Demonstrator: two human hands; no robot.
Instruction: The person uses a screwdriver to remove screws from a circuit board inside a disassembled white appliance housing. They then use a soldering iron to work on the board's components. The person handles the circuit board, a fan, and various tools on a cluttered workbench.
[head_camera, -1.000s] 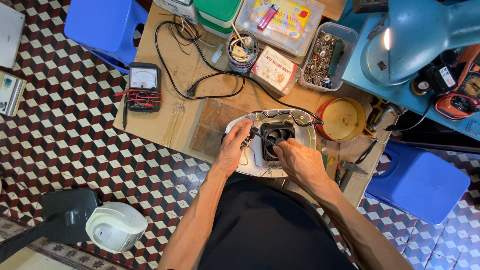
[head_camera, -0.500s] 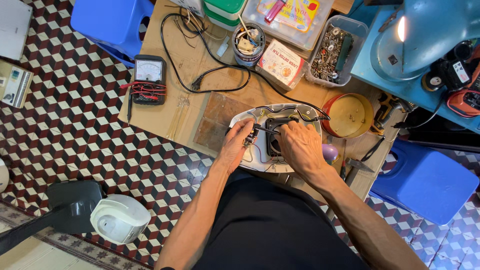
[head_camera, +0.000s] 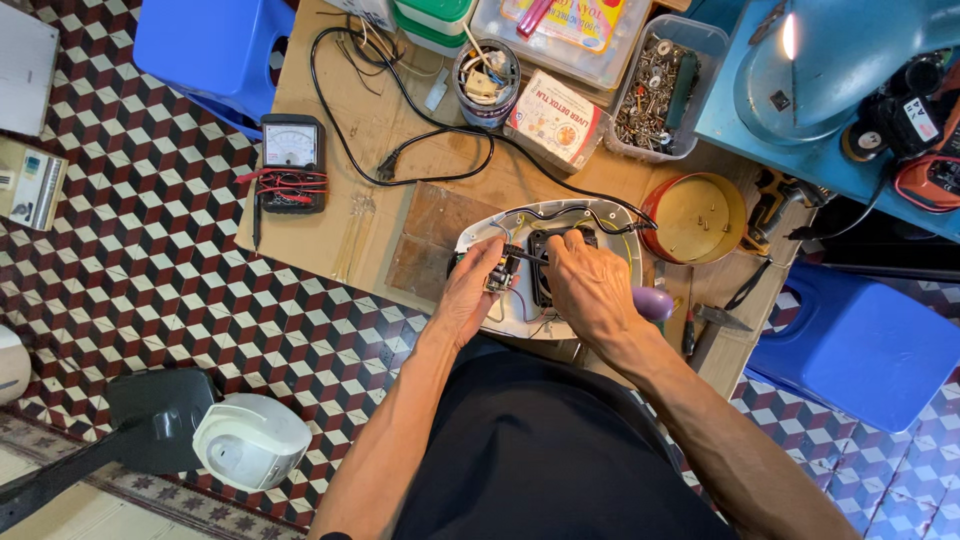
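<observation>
left hand (head_camera: 470, 290): laid on the near left part of the opened white appliance base (head_camera: 545, 265), fingers pinched around a small circuit board (head_camera: 500, 272) with thin wires at its near end.
right hand (head_camera: 590, 285): spread over the dark opening in the middle of the base, fingertips pressed down beside the board; whether anything is gripped beneath them cannot be told.
appliance base: seen lying open side up on the near edge of the low wooden table (head_camera: 380, 130), just in front of the person's black shirt; a black cable (head_camera: 420, 175) is run from its far rim out across the table to the far left.
beside the base: a brown square tile (head_camera: 430, 235) is seen touching its left side, a red round tin (head_camera: 695, 215) just to its right, a purple handle (head_camera: 655, 302) partly hidden under the right wrist.
far side of table: an analogue meter (head_camera: 290, 160) with red leads is placed at the left, a round tin of oddments (head_camera: 487, 75) in the middle, a clear tub of screws (head_camera: 660, 85) further right.
floor: patterned in red, black and white cubes; a blue stool (head_camera: 215, 45) is seen far left, another blue stool (head_camera: 860, 345) near right, a white rounded casing (head_camera: 250, 440) near left.
</observation>
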